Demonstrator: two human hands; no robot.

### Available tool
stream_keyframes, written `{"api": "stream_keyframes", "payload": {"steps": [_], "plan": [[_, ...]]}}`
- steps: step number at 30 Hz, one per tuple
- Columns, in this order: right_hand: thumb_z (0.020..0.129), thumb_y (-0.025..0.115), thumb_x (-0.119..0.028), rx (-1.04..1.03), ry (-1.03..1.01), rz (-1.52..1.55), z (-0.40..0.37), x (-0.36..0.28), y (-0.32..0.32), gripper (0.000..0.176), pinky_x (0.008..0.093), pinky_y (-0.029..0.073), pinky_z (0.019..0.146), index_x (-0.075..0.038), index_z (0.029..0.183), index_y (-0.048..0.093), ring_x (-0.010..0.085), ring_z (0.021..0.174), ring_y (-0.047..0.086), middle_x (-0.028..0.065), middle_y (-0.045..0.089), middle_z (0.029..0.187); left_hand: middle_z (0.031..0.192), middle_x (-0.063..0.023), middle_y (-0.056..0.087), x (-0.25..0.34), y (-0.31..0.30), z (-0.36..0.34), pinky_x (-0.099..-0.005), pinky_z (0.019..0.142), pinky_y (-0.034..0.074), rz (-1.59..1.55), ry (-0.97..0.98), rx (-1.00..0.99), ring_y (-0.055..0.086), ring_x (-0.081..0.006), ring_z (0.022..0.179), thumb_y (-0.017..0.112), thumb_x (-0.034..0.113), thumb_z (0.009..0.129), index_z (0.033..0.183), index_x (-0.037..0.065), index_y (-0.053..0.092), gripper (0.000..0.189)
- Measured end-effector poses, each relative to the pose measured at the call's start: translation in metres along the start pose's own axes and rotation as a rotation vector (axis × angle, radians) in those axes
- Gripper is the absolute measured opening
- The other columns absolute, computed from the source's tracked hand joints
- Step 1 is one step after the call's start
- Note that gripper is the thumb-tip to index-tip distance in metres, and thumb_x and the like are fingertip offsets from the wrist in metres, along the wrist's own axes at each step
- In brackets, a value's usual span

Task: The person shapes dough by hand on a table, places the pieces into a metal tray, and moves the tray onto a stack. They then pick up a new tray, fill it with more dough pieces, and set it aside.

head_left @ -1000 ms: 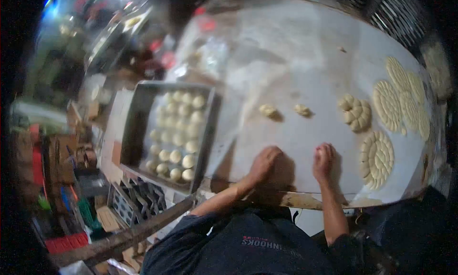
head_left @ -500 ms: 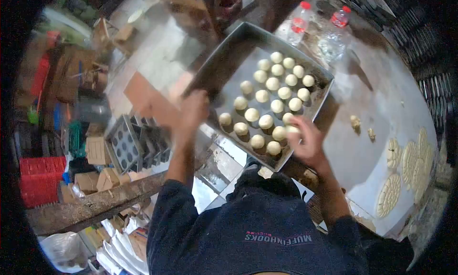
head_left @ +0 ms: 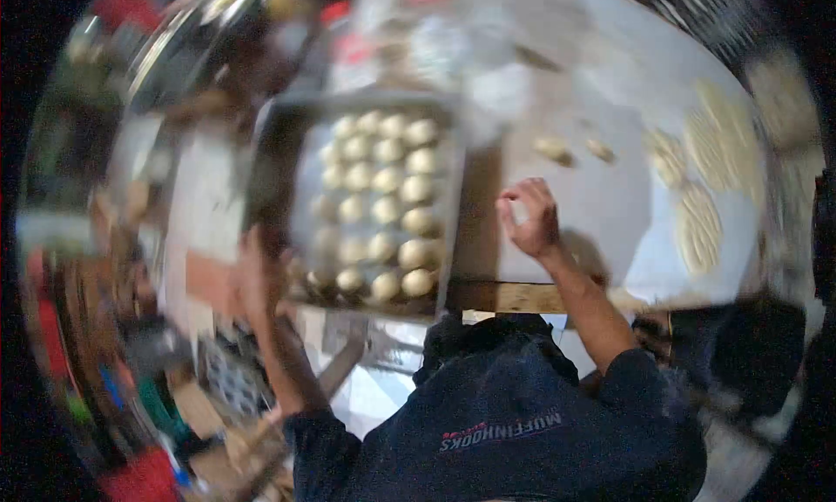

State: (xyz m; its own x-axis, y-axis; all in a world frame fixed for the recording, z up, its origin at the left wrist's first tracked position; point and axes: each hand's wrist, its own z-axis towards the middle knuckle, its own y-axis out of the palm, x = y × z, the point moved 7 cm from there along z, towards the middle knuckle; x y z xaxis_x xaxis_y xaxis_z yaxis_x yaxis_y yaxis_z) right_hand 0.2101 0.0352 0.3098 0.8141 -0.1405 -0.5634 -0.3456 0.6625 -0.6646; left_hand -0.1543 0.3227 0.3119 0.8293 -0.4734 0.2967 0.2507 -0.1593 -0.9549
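A rectangular metal baking tray (head_left: 447,232) holds rows of round pale dough balls (head_left: 387,210). My left hand (head_left: 255,276), smeared by motion, is at the tray's lower left side, near a flat orange-brown piece (head_left: 207,277). Its fingers cannot be made out, nor whether they touch the rim. My right hand (head_left: 529,216) is over the table, right of the tray. Its fingers are loosely curled, the thumb apart from them, with a pale gap between. Above and right of that hand lie two small dough lumps, one larger (head_left: 554,149) and one smaller (head_left: 599,149).
Scored flat dough rounds (head_left: 698,228) lie at the right of the pale table (head_left: 601,232). Blurred red-capped plastic bottles (head_left: 353,49) stand behind the tray. A muffin pan (head_left: 231,380) and cardboard boxes (head_left: 198,408) are at lower left.
My right hand has left the tray's dough balls and moved right over the table. My view has turned, so the tray appears further left and straighter. My left hand remains by the tray's left side.
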Motion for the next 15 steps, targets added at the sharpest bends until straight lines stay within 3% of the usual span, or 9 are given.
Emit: {"api": "stream_keyframes", "payload": {"steps": [1, 2, 5, 7, 9, 10, 12, 14, 15], "plan": [[0.075, 0.065, -0.009, 0.062, 0.189, -0.064, -0.022, 0.054, -0.04, 0.008, 0.0398, 0.048, 0.074, -0.004, 0.079, 0.06, 0.0292, 0.079, 0.059, 0.0119, 0.061, 0.08, 0.117, -0.0177, 0.057, 0.073, -0.026, 0.008, -0.0477, 0.092, 0.045, 0.255, -0.001, 0.067, 0.058, -0.0361, 0.103, 0.07, 0.02, 0.082, 0.131, 0.006, 0.045, 0.057], [0.075, 0.065, -0.009, 0.133, 0.372, -0.109, -0.05, 0.103, -0.073, 0.008, 0.0389, 0.048, 0.073, -0.004, 0.077, 0.059, 0.0277, 0.078, 0.059, 0.0116, 0.061, 0.078, 0.118, -0.0199, 0.055, 0.121, -0.026, 0.022, -0.0485, 0.094, 0.044, 0.074, 0.256, 0.259, 0.056, -0.0389, 0.106, 0.071, 0.011, 0.078, 0.129, 0.004, 0.048, 0.056], [0.076, 0.065, -0.01, 0.32, 0.694, -0.123, -0.131, 0.199, -0.145, 0.009, 0.0381, 0.047, 0.072, -0.004, 0.075, 0.058, 0.0258, 0.076, 0.059, 0.012, 0.06, 0.074, 0.116, -0.0176, 0.056, 0.323, -0.006, 0.043, -0.0418, 0.09, 0.049, -0.295, 0.72, 0.166, 0.059, -0.0343, 0.103, 0.08, 0.014, 0.07, 0.125, 0.005, 0.054, 0.061], [0.078, 0.065, -0.009, 0.217, 0.703, -0.273, -0.175, 0.239, -0.172, 0.008, 0.0376, 0.047, 0.074, -0.003, 0.078, 0.06, 0.0292, 0.08, 0.059, 0.0138, 0.059, 0.075, 0.121, -0.0142, 0.056, 0.452, 0.052, 0.032, -0.0379, 0.09, 0.046, -0.394, 1.133, -0.145, 0.057, -0.0278, 0.106, 0.084, 0.017, 0.064, 0.125, 0.005, 0.054, 0.07], [0.078, 0.065, -0.012, 0.264, 0.635, -0.323, -0.205, 0.268, -0.195, 0.013, 0.0397, 0.047, 0.08, -0.003, 0.088, 0.063, 0.0325, 0.086, 0.059, 0.0173, 0.059, 0.082, 0.126, -0.011, 0.056, 0.572, 0.117, 0.017, -0.0409, 0.094, 0.045, -0.531, 1.16, -0.571, 0.055, -0.0243, 0.111, 0.082, 0.023, 0.073, 0.13, 0.01, 0.054, 0.065], [0.078, 0.065, -0.013, 0.326, 0.674, -0.223, -0.221, 0.271, -0.207, 0.018, 0.0414, 0.046, 0.083, -0.003, 0.093, 0.064, 0.0344, 0.09, 0.058, 0.0192, 0.059, 0.085, 0.127, -0.0103, 0.056, 0.615, 0.17, 0.02, -0.0415, 0.098, 0.045, -0.621, 0.999, -0.877, 0.054, -0.0236, 0.114, 0.078, 0.03, 0.08, 0.131, 0.01, 0.053, 0.06], [0.077, 0.067, -0.014, 0.451, 0.881, 0.032, -0.246, 0.284, -0.222, 0.026, 0.0452, 0.045, 0.087, -0.003, 0.101, 0.063, 0.0361, 0.094, 0.057, 0.0211, 0.057, 0.089, 0.126, -0.0178, 0.058, 0.698, 0.254, 0.02, -0.0393, 0.088, 0.051, -0.641, 0.731, -1.03, 0.058, -0.026, 0.114, 0.071, 0.032, 0.087, 0.132, 0.01, 0.054, 0.054], [0.077, 0.066, -0.013, 0.47, 0.781, -0.048, -0.264, 0.296, -0.224, 0.023, 0.0461, 0.044, 0.087, -0.003, 0.097, 0.062, 0.0371, 0.092, 0.057, 0.0203, 0.057, 0.087, 0.117, -0.0223, 0.061, 0.746, 0.365, 0.058, -0.0415, 0.08, 0.052, -0.685, 0.789, -0.676, 0.061, -0.0282, 0.106, 0.065, 0.038, 0.09, 0.115, 0.002, 0.059, 0.044], [0.076, 0.066, -0.012, 0.446, 0.657, -0.149, -0.265, 0.302, -0.229, 0.019, 0.047, 0.044, 0.087, -0.004, 0.093, 0.06, 0.0381, 0.091, 0.056, 0.0196, 0.056, 0.085, 0.115, -0.0222, 0.061, 0.777, 0.368, 0.04, -0.0403, 0.077, 0.052, -0.315, 1.036, -0.361, 0.062, -0.0275, 0.101, 0.067, 0.034, 0.089, 0.107, 0.001, 0.06, 0.038]]}}
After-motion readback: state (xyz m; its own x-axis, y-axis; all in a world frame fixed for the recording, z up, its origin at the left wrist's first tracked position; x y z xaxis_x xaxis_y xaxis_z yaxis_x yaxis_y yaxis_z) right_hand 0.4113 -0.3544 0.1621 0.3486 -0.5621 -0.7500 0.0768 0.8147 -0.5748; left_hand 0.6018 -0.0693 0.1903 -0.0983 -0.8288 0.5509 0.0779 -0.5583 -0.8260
